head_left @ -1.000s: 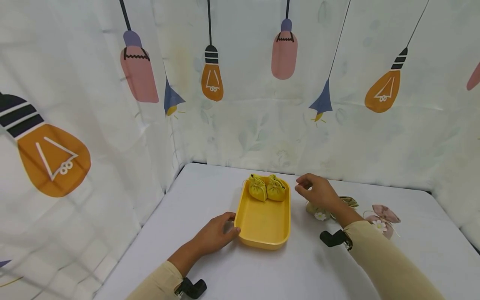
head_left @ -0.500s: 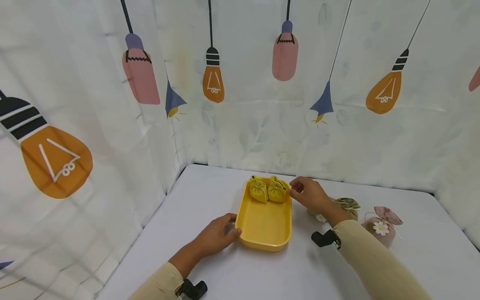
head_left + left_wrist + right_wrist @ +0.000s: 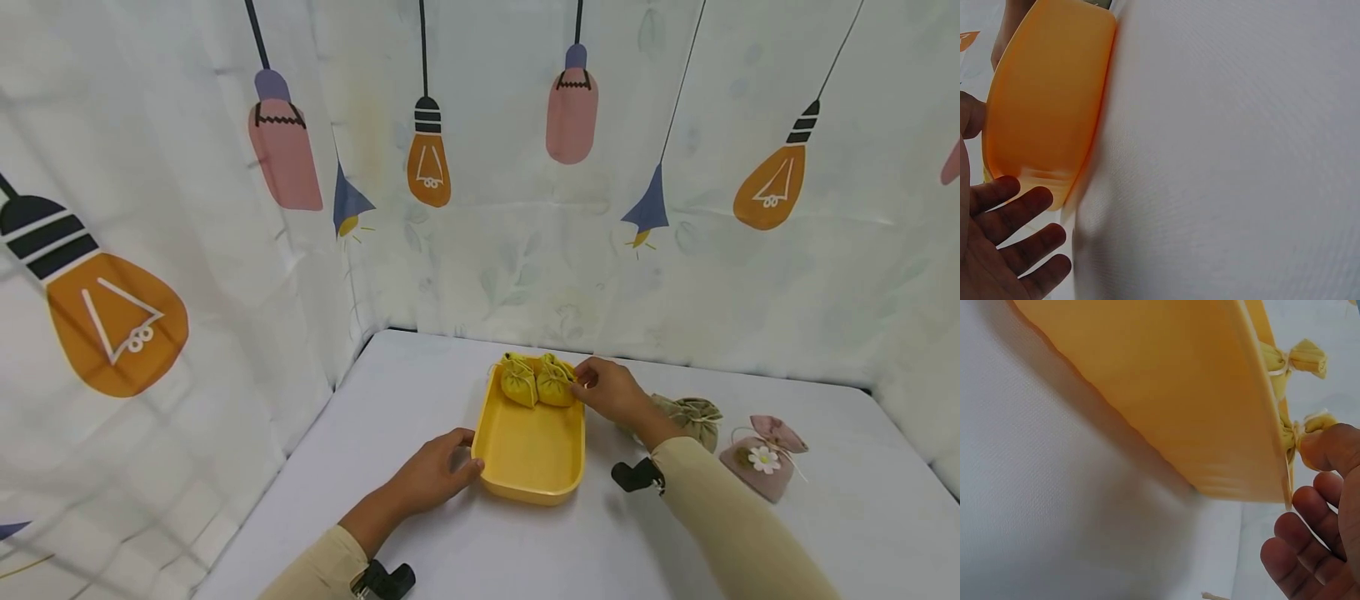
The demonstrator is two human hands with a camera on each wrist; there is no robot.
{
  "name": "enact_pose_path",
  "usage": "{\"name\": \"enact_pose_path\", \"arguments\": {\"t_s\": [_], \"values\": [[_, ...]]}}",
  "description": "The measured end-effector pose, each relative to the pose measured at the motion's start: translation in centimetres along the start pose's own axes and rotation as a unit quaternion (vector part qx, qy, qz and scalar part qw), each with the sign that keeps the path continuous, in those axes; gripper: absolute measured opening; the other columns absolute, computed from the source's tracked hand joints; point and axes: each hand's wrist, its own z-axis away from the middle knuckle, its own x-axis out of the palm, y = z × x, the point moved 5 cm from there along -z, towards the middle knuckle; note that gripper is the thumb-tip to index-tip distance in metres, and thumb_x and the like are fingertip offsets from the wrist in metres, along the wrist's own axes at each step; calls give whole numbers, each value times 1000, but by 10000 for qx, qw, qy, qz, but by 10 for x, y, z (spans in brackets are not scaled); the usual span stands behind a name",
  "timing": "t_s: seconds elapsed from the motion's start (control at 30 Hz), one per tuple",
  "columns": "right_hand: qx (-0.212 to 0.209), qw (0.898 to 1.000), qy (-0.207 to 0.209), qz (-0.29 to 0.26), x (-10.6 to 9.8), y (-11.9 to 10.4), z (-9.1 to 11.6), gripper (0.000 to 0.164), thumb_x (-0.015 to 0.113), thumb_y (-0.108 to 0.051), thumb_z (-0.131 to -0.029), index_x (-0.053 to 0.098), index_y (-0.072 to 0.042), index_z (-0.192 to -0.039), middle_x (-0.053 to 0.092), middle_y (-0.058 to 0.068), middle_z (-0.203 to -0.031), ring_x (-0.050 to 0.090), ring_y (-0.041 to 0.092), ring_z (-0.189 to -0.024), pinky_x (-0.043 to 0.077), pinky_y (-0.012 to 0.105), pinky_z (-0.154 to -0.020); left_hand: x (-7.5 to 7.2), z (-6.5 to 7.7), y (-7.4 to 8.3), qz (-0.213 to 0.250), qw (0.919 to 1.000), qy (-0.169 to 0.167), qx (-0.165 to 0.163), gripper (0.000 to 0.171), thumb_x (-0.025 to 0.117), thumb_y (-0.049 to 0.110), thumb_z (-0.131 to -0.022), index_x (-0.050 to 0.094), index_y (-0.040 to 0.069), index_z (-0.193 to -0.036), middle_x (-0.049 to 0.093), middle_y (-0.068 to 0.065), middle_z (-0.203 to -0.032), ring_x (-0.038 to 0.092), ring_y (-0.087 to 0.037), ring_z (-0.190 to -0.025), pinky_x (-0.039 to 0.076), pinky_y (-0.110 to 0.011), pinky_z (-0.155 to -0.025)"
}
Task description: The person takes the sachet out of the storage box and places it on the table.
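Note:
A yellow tray lies on the white table with two tied yellow cloth pouches side by side at its far end: the left pouch and the right pouch. My left hand rests against the tray's near left side, thumb at the rim and fingers spread in the left wrist view. At the far right corner is my right hand. In the right wrist view its thumb overlaps the tied top of the right pouch, while the other fingers stay loosely bent below, apart from it.
A green cloth pouch lies right of the tray, partly behind the right forearm. Farther right lies a pink pouch with a white flower. A lamp-printed curtain stands behind the table.
My right hand has moved left from beside the tray to the right yellow pouch, uncovering more of the green and pink pouches. The left hand stays against the tray.

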Motion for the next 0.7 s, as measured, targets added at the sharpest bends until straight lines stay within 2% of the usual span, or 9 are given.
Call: {"name": "enact_pose_path", "arguments": {"t_s": [0.23, 0.4, 0.7], "values": [[-21, 9998, 11, 173, 3, -1, -7, 31, 77, -28, -94, 68, -8, -116, 66, 5, -104, 62, 22, -93, 57, 39, -78, 0, 1, 1, -34, 10000, -8, 38, 53, 62, 47, -101, 53, 15, -142, 59, -1, -140, 49, -27, -136, 38, -58, -112], [-58, 9998, 61, 193, 3, -3, -8, 23, 73, -25, -96, 69, -9, -111, 66, 5, -101, 62, 22, -89, 56, 39, -76, 0, 1, 1, -9, 10000, 6, 60, 51, 62, 46, -101, 53, 16, -141, 59, 0, -139, 49, -27, -136, 38, -58, -112], [-23, 9991, 417, -21, -1, -8, -3, 17, 71, -25, -97, 69, -11, -106, 68, 5, -101, 63, 23, -91, 56, 42, -81, 0, -1, -1, 41, 9999, 8, 129, 52, 61, 45, -101, 53, 14, -142, 59, 0, -139, 48, -27, -137, 37, -58, -113]]}}
